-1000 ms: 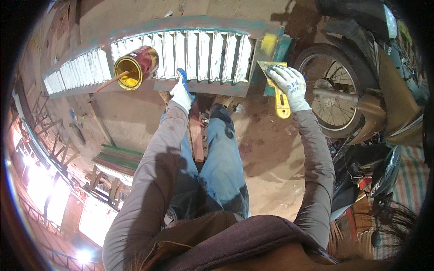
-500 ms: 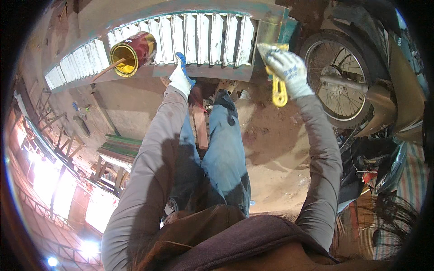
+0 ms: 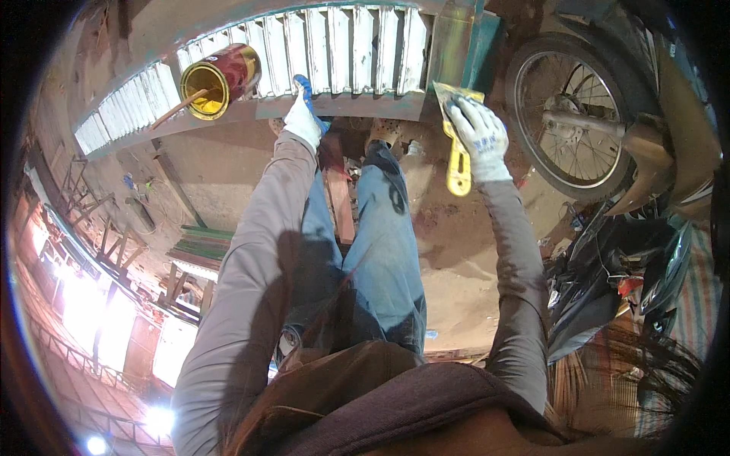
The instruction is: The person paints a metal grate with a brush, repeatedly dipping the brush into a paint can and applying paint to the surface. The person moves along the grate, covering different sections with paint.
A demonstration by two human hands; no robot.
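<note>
A long panel with white slats [image 3: 340,53] in a grey-green frame lies across in front of me. My left hand [image 3: 306,120], in a white and blue glove, grips the frame's near edge, with its thumb up against the slats. My gloved right hand [image 3: 479,131] is closed on a putty knife [image 3: 458,169] with a yellow handle. The knife's blade points away from me, at the near right end of the frame; whether it touches is unclear. A dark red paint can [image 3: 242,70] lies tilted on the panel, its yellow-coated mouth toward me and a stick [image 3: 179,108] poking out.
A motorcycle wheel [image 3: 572,118] stands close on the right, with dark plastic sheeting [image 3: 601,281] nearer me. Wooden pieces with green slats [image 3: 199,247] lie at the left. A reddish plank [image 3: 339,201] is on the dirt floor between my legs.
My right hand has drawn the putty knife slightly nearer to me, off the frame's right end. My left hand keeps its place on the frame edge. The whole view has shifted a little.
</note>
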